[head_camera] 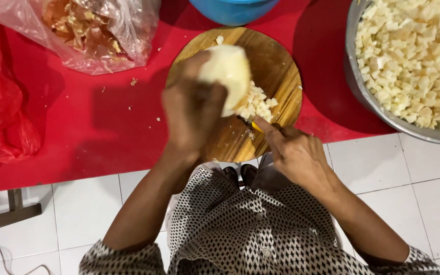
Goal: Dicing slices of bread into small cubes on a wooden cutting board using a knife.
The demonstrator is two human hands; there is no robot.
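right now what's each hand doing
Left hand: closed around a peeled pale vegetable, held above the round cutting board.
Right hand: closed on a yellow-handled knife.

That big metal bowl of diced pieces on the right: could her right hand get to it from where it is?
Probably yes. The right hand sits by the cutting board, with only bare red table before the metal bowl, though it holds a knife.

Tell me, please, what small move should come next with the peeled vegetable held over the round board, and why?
Probably another cut. The left hand holds the pale peeled vegetable above the wooden board, the right hand grips a knife, mostly hidden, at its lower edge, and cut cubes already lie beneath.
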